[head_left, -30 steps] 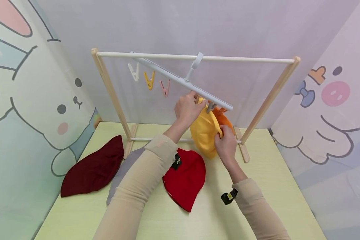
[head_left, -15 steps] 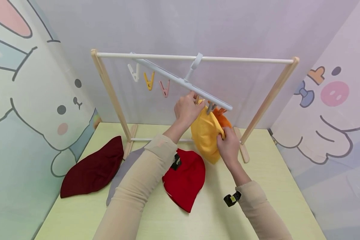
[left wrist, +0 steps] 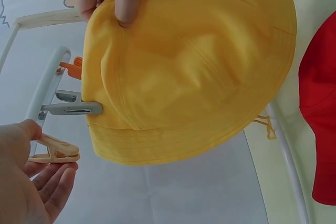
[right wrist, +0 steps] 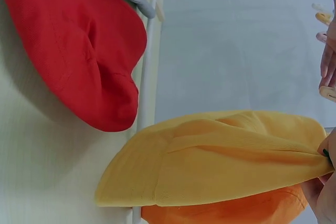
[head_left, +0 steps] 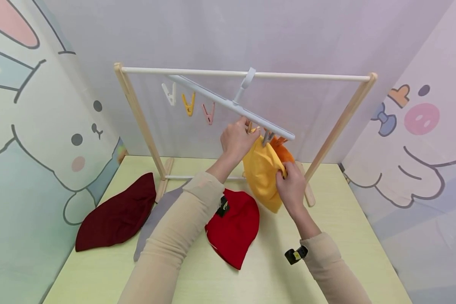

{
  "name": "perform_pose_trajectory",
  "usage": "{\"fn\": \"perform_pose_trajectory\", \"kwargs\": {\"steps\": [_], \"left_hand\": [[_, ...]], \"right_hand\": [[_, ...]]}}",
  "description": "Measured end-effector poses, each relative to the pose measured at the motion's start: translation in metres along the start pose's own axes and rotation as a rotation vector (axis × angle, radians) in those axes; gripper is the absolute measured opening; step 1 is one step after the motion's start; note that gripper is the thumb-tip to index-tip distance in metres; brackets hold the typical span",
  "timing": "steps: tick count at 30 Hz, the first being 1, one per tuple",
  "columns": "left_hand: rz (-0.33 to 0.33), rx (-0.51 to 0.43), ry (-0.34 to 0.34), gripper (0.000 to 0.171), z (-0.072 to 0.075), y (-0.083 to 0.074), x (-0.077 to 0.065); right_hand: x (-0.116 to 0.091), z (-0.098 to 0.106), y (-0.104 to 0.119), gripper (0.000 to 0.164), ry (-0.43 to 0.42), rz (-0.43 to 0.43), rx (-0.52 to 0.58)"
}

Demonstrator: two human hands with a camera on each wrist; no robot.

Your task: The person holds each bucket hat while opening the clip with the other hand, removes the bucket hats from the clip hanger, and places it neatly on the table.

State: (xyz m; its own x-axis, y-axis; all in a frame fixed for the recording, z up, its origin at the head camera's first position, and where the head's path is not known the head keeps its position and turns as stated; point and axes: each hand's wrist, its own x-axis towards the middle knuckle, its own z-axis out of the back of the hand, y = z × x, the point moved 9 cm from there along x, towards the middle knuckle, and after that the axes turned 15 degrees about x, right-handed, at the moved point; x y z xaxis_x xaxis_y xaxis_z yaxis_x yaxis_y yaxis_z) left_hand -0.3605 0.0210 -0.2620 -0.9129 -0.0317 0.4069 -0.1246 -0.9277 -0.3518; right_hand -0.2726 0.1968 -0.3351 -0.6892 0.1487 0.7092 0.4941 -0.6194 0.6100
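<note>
Yellow hat (head_left: 261,171) and right hand (head_left: 291,185) slightly lower than before

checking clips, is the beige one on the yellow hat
No, the left wrist view shows the beige clip apart from the yellow hat.

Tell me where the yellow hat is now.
In the head view, the yellow hat is right of centre under the hanger, gripped by a grey clip and the right hand, in front of the orange hat.

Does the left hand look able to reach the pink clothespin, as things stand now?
Probably yes: the pink clothespin hangs close beside the left hand with nothing visible between, though that hand holds the beige clothespin.
</note>
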Motion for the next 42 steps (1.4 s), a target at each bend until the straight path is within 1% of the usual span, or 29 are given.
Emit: {"fn": "perform_pose_trajectory", "kwargs": {"steps": [12, 19, 27, 32, 36, 42], "left_hand": [[-0.002, 0.011, 0.007, 0.027, 0.000, 0.001, 0.000], [-0.001, 0.027, 0.015, 0.027, -0.003, 0.001, -0.001], [-0.016, 0.012, 0.000, 0.027, -0.004, -0.001, -0.003], [-0.022, -0.009, 0.012, 0.029, -0.008, 0.000, -0.006], [-0.007, -0.011, 0.035, 0.033, -0.012, 0.003, -0.009], [0.008, -0.034, 0.004, 0.039, -0.013, 0.007, -0.014]], "right_hand": [[-0.003, 0.003, 0.014, 0.007, 0.017, 0.032, -0.010], [-0.003, 0.005, 0.019, 0.008, 0.029, 0.045, -0.006], [-0.005, 0.005, 0.022, 0.009, 0.057, 0.048, -0.007], [-0.007, 0.004, 0.024, 0.009, 0.066, 0.057, -0.011], [-0.007, 0.004, 0.024, 0.009, 0.072, 0.062, -0.012], [-0.007, 0.004, 0.023, 0.009, 0.078, 0.052, -0.014]]}}
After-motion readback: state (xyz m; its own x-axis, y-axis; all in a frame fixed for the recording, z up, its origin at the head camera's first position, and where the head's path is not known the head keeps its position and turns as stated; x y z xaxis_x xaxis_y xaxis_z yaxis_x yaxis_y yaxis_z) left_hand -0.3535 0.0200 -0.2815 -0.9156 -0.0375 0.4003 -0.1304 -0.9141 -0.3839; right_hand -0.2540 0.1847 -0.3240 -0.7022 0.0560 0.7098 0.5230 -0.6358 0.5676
